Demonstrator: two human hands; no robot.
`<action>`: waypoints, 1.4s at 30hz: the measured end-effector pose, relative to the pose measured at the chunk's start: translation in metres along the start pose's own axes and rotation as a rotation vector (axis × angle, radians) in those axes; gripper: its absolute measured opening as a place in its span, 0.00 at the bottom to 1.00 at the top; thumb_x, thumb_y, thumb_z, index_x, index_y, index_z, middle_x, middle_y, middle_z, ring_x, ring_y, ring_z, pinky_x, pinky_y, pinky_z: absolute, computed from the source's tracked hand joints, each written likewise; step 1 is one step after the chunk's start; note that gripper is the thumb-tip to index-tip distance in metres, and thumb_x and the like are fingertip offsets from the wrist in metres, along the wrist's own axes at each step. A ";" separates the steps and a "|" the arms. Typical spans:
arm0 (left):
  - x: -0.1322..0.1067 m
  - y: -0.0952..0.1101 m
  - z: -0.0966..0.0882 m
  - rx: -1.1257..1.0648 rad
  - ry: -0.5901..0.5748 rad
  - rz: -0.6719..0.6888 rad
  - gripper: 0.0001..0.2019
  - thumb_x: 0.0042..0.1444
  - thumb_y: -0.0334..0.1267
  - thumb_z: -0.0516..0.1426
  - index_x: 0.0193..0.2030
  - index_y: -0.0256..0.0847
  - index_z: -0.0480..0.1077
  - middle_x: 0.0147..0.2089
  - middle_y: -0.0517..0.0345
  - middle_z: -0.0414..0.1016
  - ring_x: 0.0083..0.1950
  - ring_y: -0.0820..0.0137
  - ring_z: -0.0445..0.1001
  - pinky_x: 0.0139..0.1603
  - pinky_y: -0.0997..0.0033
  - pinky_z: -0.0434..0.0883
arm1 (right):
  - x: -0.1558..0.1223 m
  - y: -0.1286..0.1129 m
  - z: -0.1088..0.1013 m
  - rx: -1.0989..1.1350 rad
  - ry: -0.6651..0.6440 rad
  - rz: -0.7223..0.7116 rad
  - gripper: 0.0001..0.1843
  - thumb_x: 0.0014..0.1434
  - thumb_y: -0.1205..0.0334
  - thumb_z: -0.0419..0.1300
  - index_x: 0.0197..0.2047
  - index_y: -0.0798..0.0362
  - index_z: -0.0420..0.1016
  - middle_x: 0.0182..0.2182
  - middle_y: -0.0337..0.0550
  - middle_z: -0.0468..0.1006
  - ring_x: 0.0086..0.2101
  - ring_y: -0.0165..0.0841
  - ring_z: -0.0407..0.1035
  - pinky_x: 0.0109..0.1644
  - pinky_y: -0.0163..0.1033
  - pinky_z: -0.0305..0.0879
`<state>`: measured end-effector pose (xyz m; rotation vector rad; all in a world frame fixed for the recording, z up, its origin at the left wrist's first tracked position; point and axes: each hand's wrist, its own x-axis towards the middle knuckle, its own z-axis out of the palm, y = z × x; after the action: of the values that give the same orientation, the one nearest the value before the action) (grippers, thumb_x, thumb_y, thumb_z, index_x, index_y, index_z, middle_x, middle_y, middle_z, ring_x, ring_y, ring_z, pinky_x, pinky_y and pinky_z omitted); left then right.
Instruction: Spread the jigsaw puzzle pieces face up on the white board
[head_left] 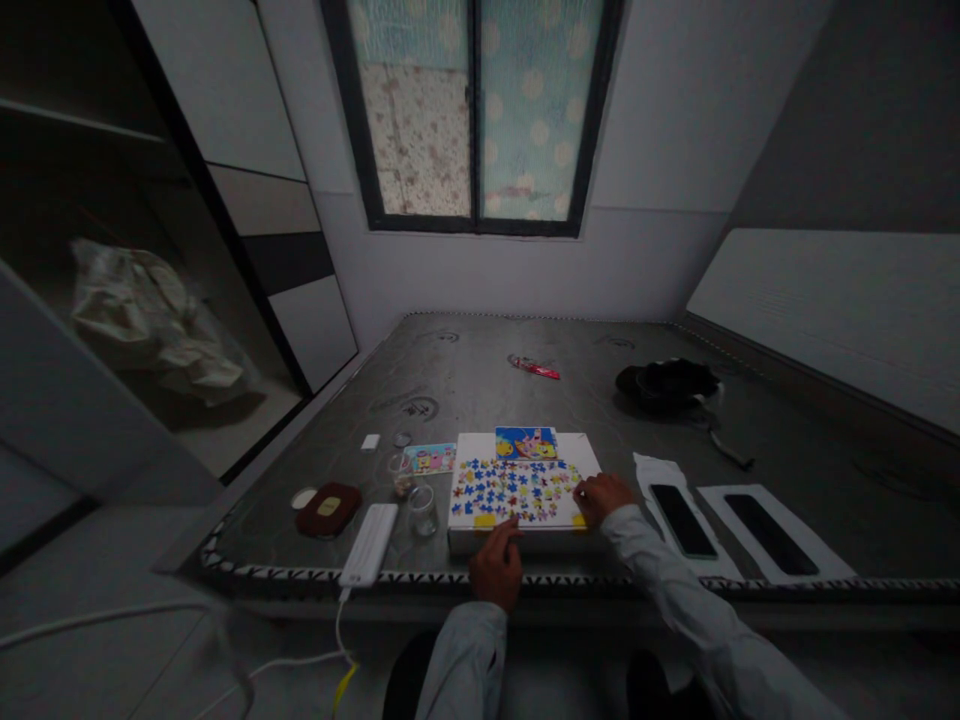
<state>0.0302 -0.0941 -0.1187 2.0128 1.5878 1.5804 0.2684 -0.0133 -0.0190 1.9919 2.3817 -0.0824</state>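
Observation:
Many loose jigsaw puzzle pieces (512,490), blue, yellow and reddish, lie spread over the top of a white box (463,450). A colourful cartoon picture card (525,443) rests at the back of the box. My right hand (606,497) is at the box's right side, its fingers pinched together beside the outermost pieces; what is between the fingertips is too small to make out. At the box's front edge is my left hand (496,566), fingers loosely bent and slightly apart, the fingertips near the front row of pieces. No piece shows in it.
Left of the box stand a clear glass (424,512), a small clear cup (402,480), a second cartoon card (430,458), a white power bank (370,545) with cable and a brown case (328,510). To the right lie two phones (682,520) and a black cap-like item (667,386).

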 end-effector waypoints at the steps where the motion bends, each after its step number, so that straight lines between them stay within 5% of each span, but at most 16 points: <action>1: 0.000 0.000 0.000 -0.003 0.000 -0.004 0.16 0.57 0.25 0.50 0.39 0.44 0.78 0.49 0.57 0.84 0.50 0.68 0.83 0.52 0.67 0.81 | -0.001 0.000 0.001 -0.010 -0.005 -0.017 0.15 0.64 0.59 0.55 0.43 0.49 0.83 0.44 0.50 0.85 0.49 0.43 0.74 0.54 0.47 0.60; 6: -0.001 -0.002 0.002 -0.015 -0.025 -0.012 0.17 0.57 0.25 0.49 0.39 0.43 0.78 0.50 0.56 0.84 0.52 0.68 0.82 0.54 0.66 0.80 | -0.006 0.003 0.008 -0.051 0.042 -0.032 0.22 0.68 0.53 0.49 0.54 0.47 0.80 0.48 0.51 0.83 0.49 0.42 0.73 0.52 0.46 0.61; 12: -0.002 -0.005 0.001 -0.005 -0.040 -0.006 0.17 0.58 0.25 0.49 0.40 0.45 0.78 0.51 0.58 0.83 0.52 0.69 0.82 0.54 0.68 0.80 | -0.011 0.006 0.014 -0.023 0.040 -0.059 0.22 0.68 0.52 0.49 0.55 0.46 0.81 0.49 0.50 0.81 0.49 0.41 0.73 0.53 0.44 0.63; 16: 0.000 -0.001 -0.001 -0.004 -0.017 -0.006 0.17 0.57 0.25 0.49 0.40 0.45 0.77 0.51 0.59 0.83 0.52 0.69 0.82 0.54 0.69 0.79 | -0.010 0.020 0.010 0.006 0.054 0.066 0.23 0.68 0.54 0.48 0.57 0.48 0.79 0.50 0.50 0.80 0.51 0.42 0.73 0.54 0.45 0.63; 22: 0.001 0.001 -0.002 0.006 -0.003 0.006 0.17 0.56 0.24 0.50 0.39 0.45 0.78 0.50 0.58 0.84 0.51 0.69 0.82 0.52 0.69 0.80 | -0.008 0.037 0.011 0.080 0.026 0.208 0.20 0.65 0.50 0.54 0.53 0.47 0.80 0.50 0.49 0.80 0.51 0.42 0.73 0.55 0.48 0.63; 28: 0.001 0.000 -0.002 0.008 0.002 0.009 0.17 0.56 0.24 0.51 0.38 0.45 0.78 0.50 0.59 0.84 0.50 0.69 0.83 0.51 0.69 0.80 | -0.001 0.035 0.018 0.230 0.059 0.237 0.11 0.59 0.54 0.62 0.40 0.46 0.84 0.44 0.44 0.83 0.45 0.38 0.76 0.50 0.41 0.66; 35: -0.002 -0.004 0.001 -0.005 -0.037 -0.011 0.17 0.57 0.24 0.50 0.40 0.44 0.78 0.52 0.58 0.83 0.52 0.69 0.82 0.55 0.69 0.79 | 0.006 0.041 0.028 0.312 0.102 0.233 0.13 0.55 0.57 0.66 0.43 0.49 0.82 0.44 0.44 0.84 0.45 0.36 0.76 0.51 0.39 0.67; 42: -0.004 -0.007 0.002 -0.003 -0.034 -0.008 0.17 0.57 0.24 0.50 0.41 0.45 0.77 0.51 0.59 0.83 0.53 0.70 0.82 0.54 0.70 0.79 | 0.001 0.033 0.021 0.328 0.117 0.185 0.11 0.58 0.57 0.62 0.41 0.47 0.84 0.37 0.39 0.86 0.35 0.34 0.77 0.40 0.36 0.68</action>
<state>0.0277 -0.0926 -0.1268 2.0187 1.5781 1.5363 0.3010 -0.0078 -0.0405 2.4141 2.3646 -0.3844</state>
